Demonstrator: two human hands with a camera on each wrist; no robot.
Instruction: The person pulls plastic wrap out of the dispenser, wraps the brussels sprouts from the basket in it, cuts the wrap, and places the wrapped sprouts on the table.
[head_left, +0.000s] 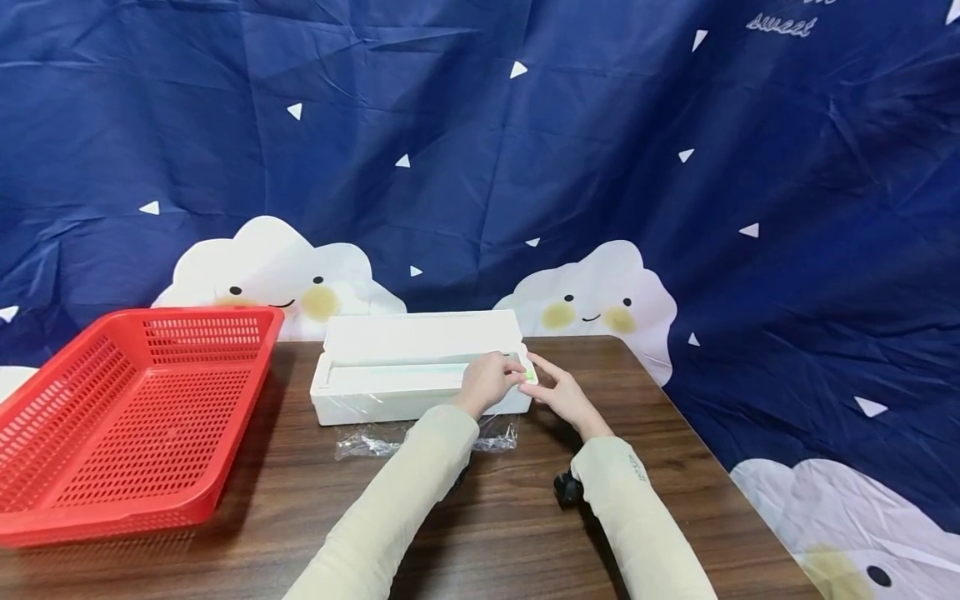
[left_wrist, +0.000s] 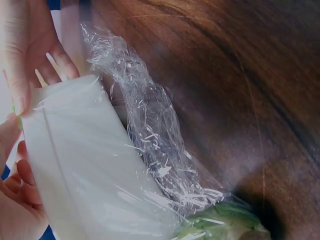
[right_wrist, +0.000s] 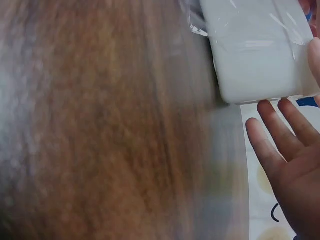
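A white cling film dispenser (head_left: 390,407) lies on the table with its lid (head_left: 423,333) raised at the back. Clear cling film (left_wrist: 155,130) hangs over its front and bunches on the tabletop. At the dispenser's right end, my left hand (head_left: 486,382) has curled fingers, its thumb against a small green slider (head_left: 529,375). My right hand (head_left: 564,395) is at the same end, thumb close to the slider. In the right wrist view its straight, spread fingers (right_wrist: 272,130) meet the end wall. A green leafy thing (left_wrist: 225,222) under film shows in the left wrist view; my left forearm hides it from the head view.
A large red plastic basket (head_left: 255,400) stands on the left of the brown wooden table (head_left: 525,533). Behind the table hangs a dark blue cloth (head_left: 465,150) with clouds. The table's right edge slopes past my right forearm.
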